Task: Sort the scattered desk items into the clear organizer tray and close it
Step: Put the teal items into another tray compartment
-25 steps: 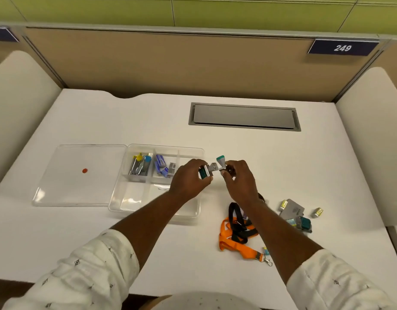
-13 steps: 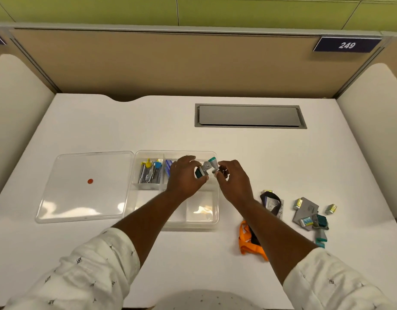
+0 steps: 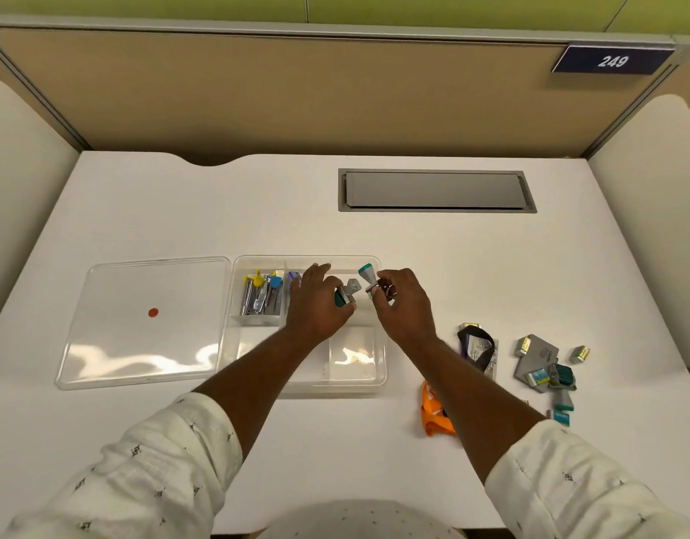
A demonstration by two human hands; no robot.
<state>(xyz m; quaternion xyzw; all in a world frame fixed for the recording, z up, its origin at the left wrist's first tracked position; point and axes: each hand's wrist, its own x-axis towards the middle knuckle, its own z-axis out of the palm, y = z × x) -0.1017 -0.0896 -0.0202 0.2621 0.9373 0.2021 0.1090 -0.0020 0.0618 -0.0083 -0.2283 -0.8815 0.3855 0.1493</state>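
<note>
Your left hand [image 3: 316, 305] has its fingers clamped on a green-handled clip [image 3: 345, 295], and your right hand [image 3: 403, 305] pinches a teal-capped clip [image 3: 366, 276], both held over the tray [image 3: 380, 367]. Its lid [image 3: 145, 320] lies just beside it on the worktop [image 3: 180, 212]; lanyards [image 3: 436, 416] and small boxes [image 3: 545, 363] sit to the right.

White sleeves [image 3: 153, 472] with a small dark motif, a clear organizer tray [image 3: 378, 377], its clear lid [image 3: 141, 324] marked by one red dot, a teal-capped grey item [image 3: 366, 277], an orange lanyard [image 3: 433, 416] and a white desk [image 3: 180, 212] beneath beige partitions [image 3: 258, 91].
</note>
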